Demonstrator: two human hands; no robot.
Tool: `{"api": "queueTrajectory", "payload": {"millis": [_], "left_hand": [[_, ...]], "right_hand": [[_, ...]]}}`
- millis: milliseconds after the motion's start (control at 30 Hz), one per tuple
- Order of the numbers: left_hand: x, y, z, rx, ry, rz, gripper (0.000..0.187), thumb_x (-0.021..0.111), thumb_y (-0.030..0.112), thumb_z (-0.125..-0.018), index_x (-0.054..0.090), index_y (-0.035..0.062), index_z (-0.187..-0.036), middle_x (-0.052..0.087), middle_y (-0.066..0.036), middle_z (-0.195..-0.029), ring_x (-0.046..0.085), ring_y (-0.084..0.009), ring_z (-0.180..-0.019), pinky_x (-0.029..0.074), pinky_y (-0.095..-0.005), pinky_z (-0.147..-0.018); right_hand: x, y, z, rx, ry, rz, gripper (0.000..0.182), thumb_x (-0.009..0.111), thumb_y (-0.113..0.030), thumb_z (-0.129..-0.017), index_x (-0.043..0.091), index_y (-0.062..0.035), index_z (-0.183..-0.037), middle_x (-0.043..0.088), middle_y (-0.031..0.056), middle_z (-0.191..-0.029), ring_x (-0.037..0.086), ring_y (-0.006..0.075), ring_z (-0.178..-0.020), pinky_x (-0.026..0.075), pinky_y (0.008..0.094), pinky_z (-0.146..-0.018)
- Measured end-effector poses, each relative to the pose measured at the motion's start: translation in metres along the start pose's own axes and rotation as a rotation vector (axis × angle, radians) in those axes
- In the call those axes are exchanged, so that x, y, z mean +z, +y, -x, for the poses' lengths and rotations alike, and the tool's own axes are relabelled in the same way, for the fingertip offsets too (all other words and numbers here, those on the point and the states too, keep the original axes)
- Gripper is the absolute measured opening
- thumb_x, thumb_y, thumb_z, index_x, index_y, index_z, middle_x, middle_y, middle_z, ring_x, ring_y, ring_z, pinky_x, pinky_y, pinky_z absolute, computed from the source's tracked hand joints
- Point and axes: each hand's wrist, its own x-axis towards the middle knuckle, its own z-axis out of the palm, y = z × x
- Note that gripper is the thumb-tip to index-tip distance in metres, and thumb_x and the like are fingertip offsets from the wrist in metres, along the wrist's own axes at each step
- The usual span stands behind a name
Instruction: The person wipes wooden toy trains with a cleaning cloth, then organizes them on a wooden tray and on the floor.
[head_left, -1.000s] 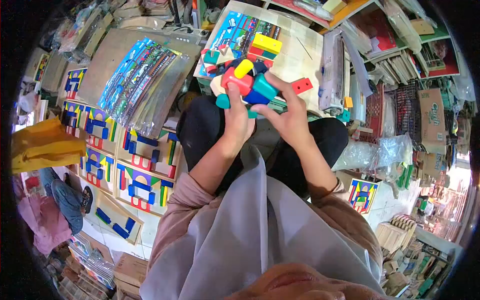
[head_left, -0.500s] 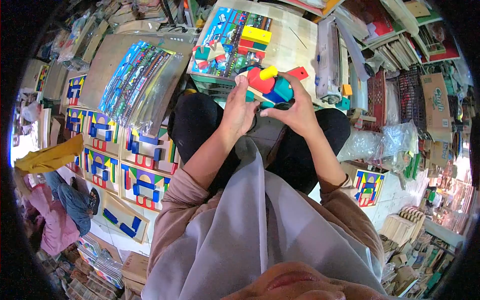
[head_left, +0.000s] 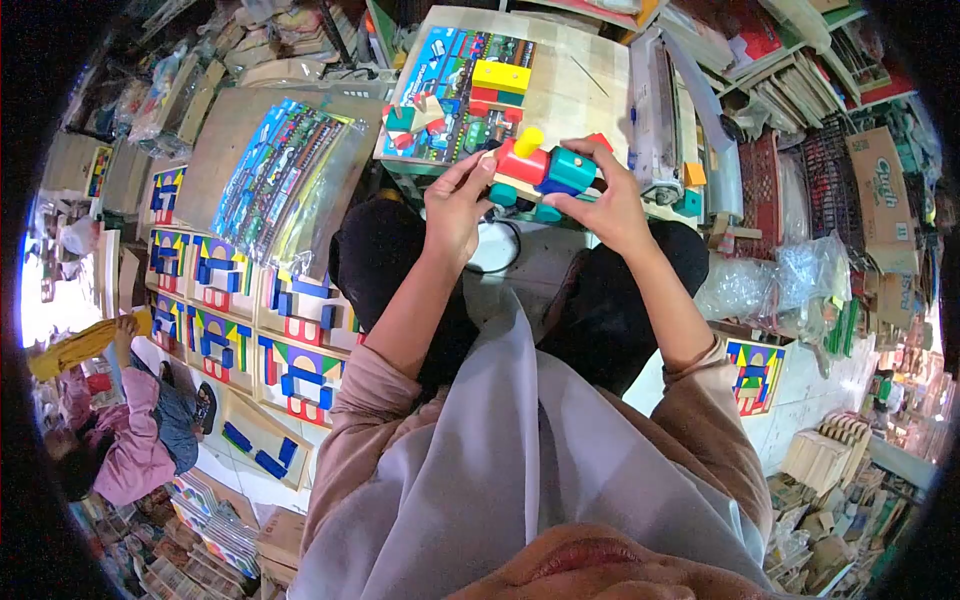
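Note:
Between my hands, over my lap at the near edge of the work table, is a wooden toy train [head_left: 522,168]. It has red and green rounded blocks, a yellow peg on top, a blue part below and green wheels. My left hand [head_left: 460,205] pinches its left end. My right hand [head_left: 603,205] grips the right end, thumb low and fingers over the green block. Just beyond lie printed train sheets [head_left: 432,62] with a yellow-topped block stack [head_left: 500,80] on them. Red, green and plain wooden pieces [head_left: 412,122] sit left of the stack.
More printed sheets in plastic [head_left: 282,180] lie on a board at left. Below them are trays of coloured blocks [head_left: 215,335]. Another person in pink [head_left: 140,430] holds a yellow cloth. A long metal device [head_left: 655,110] stands at the table's right, beside an orange block [head_left: 693,174].
The train has turned more level and side-on, with its wheels showing clearly. My hands have moved slightly apart. At far left, the other person's arm has come into view.

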Motion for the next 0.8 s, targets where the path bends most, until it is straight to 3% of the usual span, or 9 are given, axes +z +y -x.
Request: {"api": "queueTrajectory", "payload": {"millis": [100,167,300,367,433,500,533,733,800], "left_hand": [[0.005,0.011,-0.006,0.005,-0.001,0.056,0.026,0.064,0.014,-0.081,0.06,0.0035,-0.104,0.061,-0.003,-0.089,0.057,-0.01,-0.077,0.046,-0.0266,-0.063],[0.007,0.02,-0.017,0.081,-0.008,0.008,0.024,0.056,0.012,-0.086,0.057,-0.001,-0.105,0.062,-0.006,-0.096,0.06,-0.0135,-0.084,0.051,-0.0294,-0.072],[0.004,0.069,-0.033,0.289,0.108,-0.391,0.02,0.063,0.022,-0.082,0.061,0.0036,-0.091,0.061,-0.001,-0.077,0.057,-0.0081,-0.067,0.045,-0.0221,-0.057],[-0.004,0.094,-0.045,0.405,-0.058,-0.156,0.023,0.062,0.024,-0.082,0.059,0.0029,-0.089,0.06,-0.001,-0.071,0.056,-0.0076,-0.063,0.044,-0.0207,-0.057],[-0.01,0.109,-0.054,0.382,-0.114,-0.331,0.031,0.057,0.033,-0.086,0.058,0.0032,-0.094,0.061,-0.002,-0.074,0.056,-0.0084,-0.065,0.045,-0.0217,-0.057],[0.001,0.118,-0.074,0.343,-0.112,-0.745,0.039,0.047,0.04,-0.089,0.057,0.0036,-0.101,0.062,-0.005,-0.084,0.057,-0.0106,-0.073,0.046,-0.0231,-0.065],[0.002,0.114,-0.073,0.009,-0.233,-0.477,0.045,0.043,0.044,-0.09,0.054,0.0038,-0.108,0.061,-0.008,-0.095,0.057,-0.0121,-0.084,0.044,-0.0242,-0.074],[-0.024,0.09,-0.098,0.02,-0.195,-0.357,0.026,0.05,0.025,-0.087,0.061,0.0015,-0.093,0.062,-0.005,-0.081,0.058,-0.0131,-0.068,0.047,-0.0257,-0.064],[-0.033,0.092,-0.102,0.028,-0.176,-0.348,0.023,0.051,0.021,-0.086,0.061,0.0012,-0.092,0.062,-0.006,-0.081,0.059,-0.0136,-0.068,0.047,-0.0264,-0.063]], "right_hand": [[0.001,-0.003,-0.013,-0.118,0.099,-0.043,0.061,0.082,-0.013,-0.056,0.052,-0.0038,-0.108,0.059,0.0046,-0.096,0.056,0.0127,-0.089,0.045,0.0275,-0.08],[0.001,-0.006,-0.027,0.003,-0.101,-0.222,0.062,0.083,-0.013,-0.055,0.052,-0.0044,-0.108,0.058,0.0016,-0.096,0.054,0.0099,-0.089,0.044,0.0259,-0.08],[-0.008,-0.004,-0.071,0.041,-0.153,-0.32,0.058,0.082,-0.008,-0.056,0.055,-0.0055,-0.107,0.059,0.0,-0.094,0.055,0.0101,-0.087,0.044,0.0251,-0.081],[-0.019,-0.005,-0.089,-0.005,-0.139,-0.324,0.053,0.079,-0.005,-0.057,0.055,-0.0007,-0.105,0.061,0.0047,-0.096,0.057,0.0125,-0.089,0.047,0.0286,-0.081],[-0.024,0.002,-0.107,0.069,-0.169,-0.435,0.06,0.08,-0.006,-0.055,0.054,0.0008,-0.11,0.061,0.0057,-0.096,0.058,0.0141,-0.089,0.046,0.0287,-0.081],[-0.024,0.0,-0.118,0.048,-0.202,-0.46,0.059,0.079,-0.005,-0.057,0.054,-0.0006,-0.11,0.061,0.0054,-0.096,0.057,0.0131,-0.087,0.046,0.0264,-0.08],[-0.02,-0.001,-0.122,0.023,-0.213,-0.471,0.06,0.08,-0.006,-0.056,0.055,-0.0013,-0.11,0.061,0.0053,-0.096,0.057,0.0131,-0.087,0.046,0.0265,-0.08],[0.003,0.011,-0.138,-0.1,-0.285,-0.277,0.066,0.081,-0.008,-0.056,0.051,-0.0041,-0.115,0.057,0.0053,-0.108,0.053,0.0157,-0.098,0.041,0.0307,-0.088],[-0.004,0.009,-0.145,-0.191,-0.48,-0.282,0.078,0.083,-0.012,-0.052,0.046,-0.0076,-0.121,0.052,0.0065,-0.116,0.049,0.0181,-0.105,0.039,0.0329,-0.09]]}}
